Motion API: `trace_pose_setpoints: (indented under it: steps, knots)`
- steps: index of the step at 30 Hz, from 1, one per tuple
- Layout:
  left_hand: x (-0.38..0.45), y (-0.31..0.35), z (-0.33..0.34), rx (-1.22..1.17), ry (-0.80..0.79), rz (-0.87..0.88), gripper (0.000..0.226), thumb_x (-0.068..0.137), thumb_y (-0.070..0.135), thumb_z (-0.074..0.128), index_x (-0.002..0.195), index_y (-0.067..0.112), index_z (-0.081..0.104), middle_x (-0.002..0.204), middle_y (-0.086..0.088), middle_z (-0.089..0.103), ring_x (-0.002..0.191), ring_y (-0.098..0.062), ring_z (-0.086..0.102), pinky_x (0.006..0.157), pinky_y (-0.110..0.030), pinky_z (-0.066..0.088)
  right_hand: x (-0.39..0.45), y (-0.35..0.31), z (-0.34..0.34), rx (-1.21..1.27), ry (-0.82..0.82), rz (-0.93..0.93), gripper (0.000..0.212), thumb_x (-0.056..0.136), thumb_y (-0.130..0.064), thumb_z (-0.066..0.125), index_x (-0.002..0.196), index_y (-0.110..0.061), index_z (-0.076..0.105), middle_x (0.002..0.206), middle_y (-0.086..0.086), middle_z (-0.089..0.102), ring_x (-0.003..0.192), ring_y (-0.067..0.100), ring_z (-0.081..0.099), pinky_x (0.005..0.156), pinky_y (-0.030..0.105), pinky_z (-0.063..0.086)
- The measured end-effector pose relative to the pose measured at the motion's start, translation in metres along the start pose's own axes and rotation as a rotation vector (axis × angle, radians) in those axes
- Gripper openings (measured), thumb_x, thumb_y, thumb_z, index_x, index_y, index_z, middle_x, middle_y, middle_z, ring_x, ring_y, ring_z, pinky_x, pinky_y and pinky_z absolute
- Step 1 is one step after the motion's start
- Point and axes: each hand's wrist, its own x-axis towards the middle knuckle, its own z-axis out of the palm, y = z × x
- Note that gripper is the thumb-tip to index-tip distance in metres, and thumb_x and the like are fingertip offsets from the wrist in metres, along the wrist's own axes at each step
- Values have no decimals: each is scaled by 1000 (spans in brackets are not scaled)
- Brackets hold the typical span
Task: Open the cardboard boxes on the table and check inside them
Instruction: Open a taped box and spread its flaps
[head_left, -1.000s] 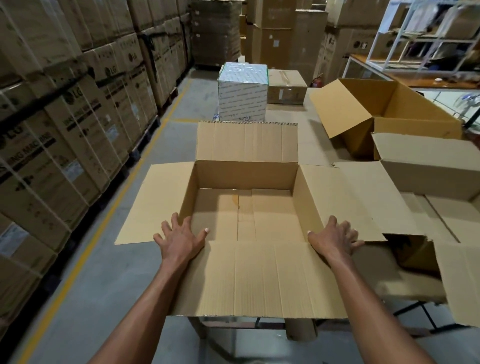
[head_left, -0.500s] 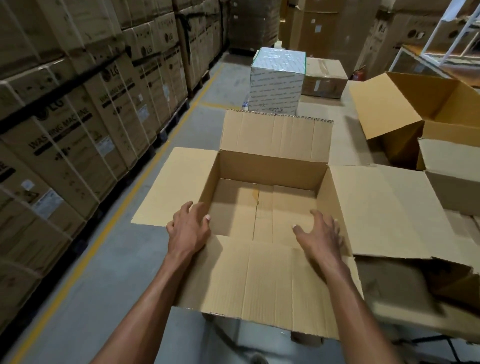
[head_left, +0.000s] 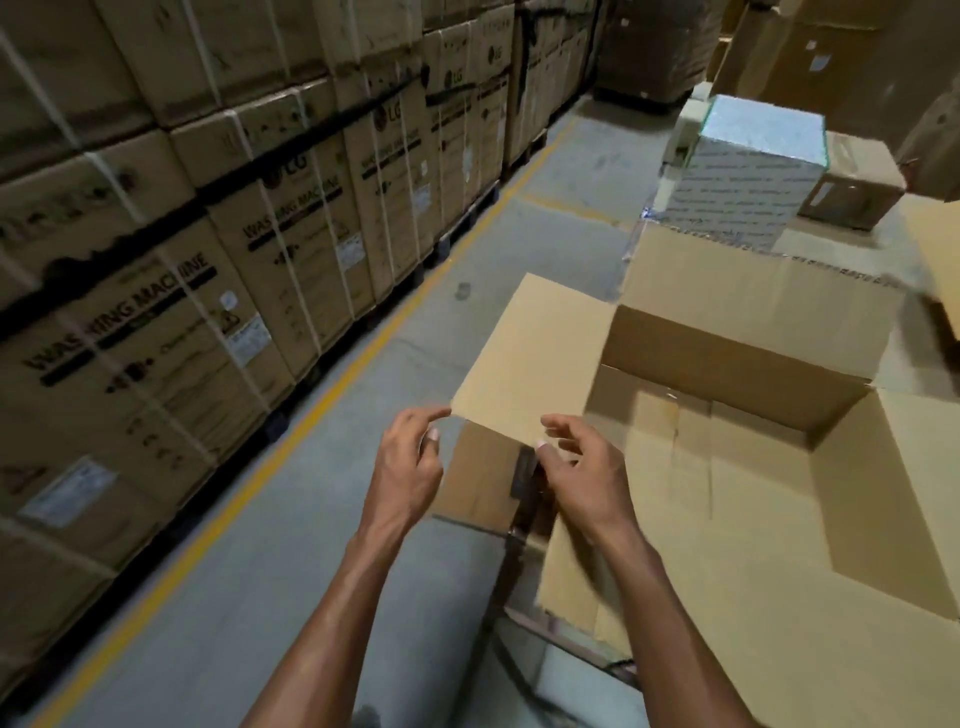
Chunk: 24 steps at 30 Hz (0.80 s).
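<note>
An open cardboard box (head_left: 727, 364) sits on the table with all its flaps folded outward. Its inside (head_left: 670, 421) shows only bare bottom flaps. The left flap (head_left: 535, 353) sticks out over the aisle. My left hand (head_left: 410, 467) is at that flap's near corner, index fingertip touching it, fingers curled and apart. My right hand (head_left: 587, 473) hovers at the same flap's near edge, by the box's near left corner, fingers spread. Neither hand holds anything. The near flap (head_left: 727, 597) lies flat toward me.
Stacked washing machine cartons (head_left: 260, 234) wall the left side beyond a yellow floor line (head_left: 311, 415). Behind the open box stand a white wrapped box (head_left: 748, 176) and a small brown box (head_left: 852, 192). Another box's flap (head_left: 940, 260) shows at the right edge.
Both hands have left the near flap and moved left to the left flap's near edge. My view has swung left, so the box now sits on the right.
</note>
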Motion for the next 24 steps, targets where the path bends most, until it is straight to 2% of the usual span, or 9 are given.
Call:
trace_pose_setpoints:
  steps: [2,6,13,17,21,24]
  knots:
    - [4,-31,-32,-40,4,-36,31,104,14,48,126,26,67,124,8,61,110,-2,56,96,-26,47,0,-21,49,-10,18,-39,24,92,-23,70,116,-26,72,113,-11,71,104,7,65,93,31,54]
    - [14,-85,-81,-97,0,-109,27,102,17,54,121,30,69,121,11,64,108,-5,62,86,-21,49,3,-52,139,15,4,-92,19,92,-27,70,110,-29,74,109,-15,72,102,2,64,89,29,55]
    - [73,-132,-145,-99,-71,-185,22,100,30,60,119,31,71,114,15,68,101,5,62,78,-13,47,38,-78,237,35,-82,61,23,93,-29,69,116,-29,71,113,-12,70,104,8,65,86,30,57]
    - [131,-151,-146,-106,-119,-183,21,100,31,60,118,31,70,112,13,69,100,1,64,77,-14,47,91,-75,273,57,-45,123,23,93,-29,69,116,-29,71,112,-11,70,102,9,65,84,28,55]
    - [200,-177,-132,-83,-275,-149,21,100,29,61,119,30,70,110,12,71,97,4,64,74,-7,47,157,-52,315,-24,-83,237,29,94,-33,67,122,-29,66,115,-9,66,105,12,63,87,29,52]
    - [259,-199,-116,-39,-367,-126,22,99,26,62,120,28,70,111,10,71,97,4,64,75,-10,49,212,-37,339,23,-80,343,30,94,-31,67,123,-25,65,113,-6,67,107,14,64,89,27,50]
